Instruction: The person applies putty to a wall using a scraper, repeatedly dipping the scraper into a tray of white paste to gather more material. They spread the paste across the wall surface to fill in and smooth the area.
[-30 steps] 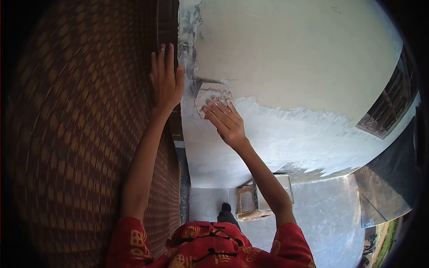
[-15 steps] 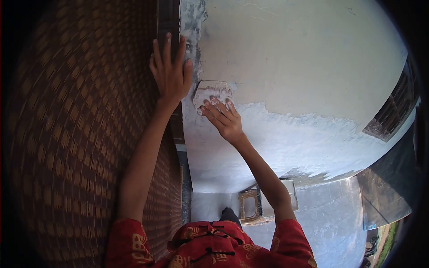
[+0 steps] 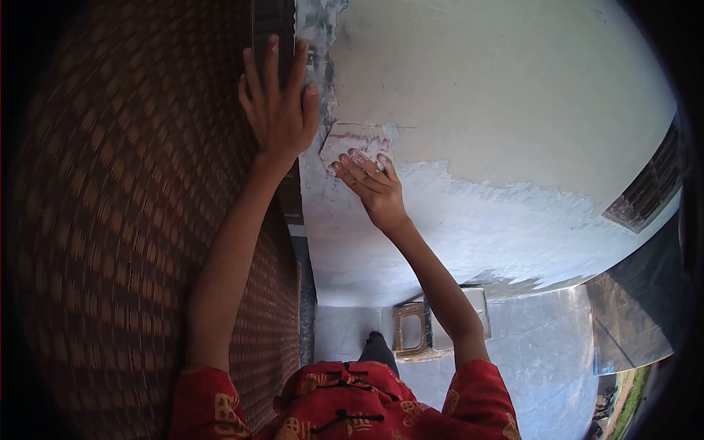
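Note:
My right hand (image 3: 372, 187) presses the flat of its fingers on a putty scraper (image 3: 357, 137), a broad thin plate smeared with white putty. The plate lies against the wall (image 3: 499, 95) close to its left corner, with putty on my fingertips too. Above and to the left, my left hand (image 3: 279, 110) is spread, palm toward the wall's edge and the dark door frame (image 3: 292, 192). It holds nothing. Fresh white putty (image 3: 469, 220) covers the lower wall with a ragged upper border, and rough grey-white patches run up the corner.
A woven bamboo panel (image 3: 147, 198) rises close along my left side. Below stands a worn wooden stool or frame (image 3: 411, 331) on the grey tiled floor (image 3: 543, 341). A slatted window or vent (image 3: 645, 183) sits at the wall's far right.
Both hands and the wall appear slightly higher in the view, which has shifted a little. The scraper stays near the corner under my right fingers; the left hand remains spread.

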Demonstrator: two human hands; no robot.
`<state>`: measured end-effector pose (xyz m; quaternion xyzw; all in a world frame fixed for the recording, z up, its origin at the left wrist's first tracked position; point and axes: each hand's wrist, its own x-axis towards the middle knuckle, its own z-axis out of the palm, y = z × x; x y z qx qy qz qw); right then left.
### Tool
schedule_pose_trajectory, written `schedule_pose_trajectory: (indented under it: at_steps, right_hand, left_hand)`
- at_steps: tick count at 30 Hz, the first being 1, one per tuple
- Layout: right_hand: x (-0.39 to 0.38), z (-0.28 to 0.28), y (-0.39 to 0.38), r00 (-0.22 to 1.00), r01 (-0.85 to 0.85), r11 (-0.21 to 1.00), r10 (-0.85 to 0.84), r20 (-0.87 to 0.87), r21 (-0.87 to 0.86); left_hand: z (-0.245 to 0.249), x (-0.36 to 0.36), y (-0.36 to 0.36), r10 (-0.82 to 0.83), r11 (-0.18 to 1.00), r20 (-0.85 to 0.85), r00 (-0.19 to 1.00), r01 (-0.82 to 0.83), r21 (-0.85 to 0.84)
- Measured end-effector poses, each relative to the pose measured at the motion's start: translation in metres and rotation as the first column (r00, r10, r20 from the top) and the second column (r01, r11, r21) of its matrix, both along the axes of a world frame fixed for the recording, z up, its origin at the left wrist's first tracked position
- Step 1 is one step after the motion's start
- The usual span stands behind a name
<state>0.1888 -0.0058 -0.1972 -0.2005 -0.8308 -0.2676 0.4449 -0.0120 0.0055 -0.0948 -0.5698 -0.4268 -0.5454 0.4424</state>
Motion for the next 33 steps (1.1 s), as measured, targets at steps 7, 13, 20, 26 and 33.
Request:
schedule_pose_trajectory:
  at_steps: [7,13,20,26,33]
  right_hand:
    - [0.003,-0.026,-0.003,0.999,-0.030,0.997,0.032,0.032,-0.069]
    - [0.018,-0.058,-0.029,0.996,-0.049,0.983,0.062,0.071,-0.178]
    - [0.026,-0.009,-0.103,0.945,-0.120,0.964,0.037,-0.325,-0.238]
    - [0.009,0.041,-0.092,0.699,-0.179,0.905,-0.158,-0.697,-0.385]
    - [0.013,0.053,-0.059,0.660,-0.116,0.963,-0.107,-0.743,-0.242]
  left_hand:
    - [-0.001,0.001,-0.002,0.015,1.000,0.011,1.000,-0.015,-0.013]
    - [0.001,0.005,-0.011,0.082,0.993,-0.012,0.997,-0.083,-0.087]
    - [-0.002,0.004,-0.010,0.048,0.993,0.008,0.999,-0.046,-0.108]
    - [-0.002,0.004,-0.005,-0.010,0.995,0.046,0.999,0.015,-0.095]
    - [-0.003,0.003,-0.007,0.027,0.995,0.047,0.999,-0.023,-0.095]
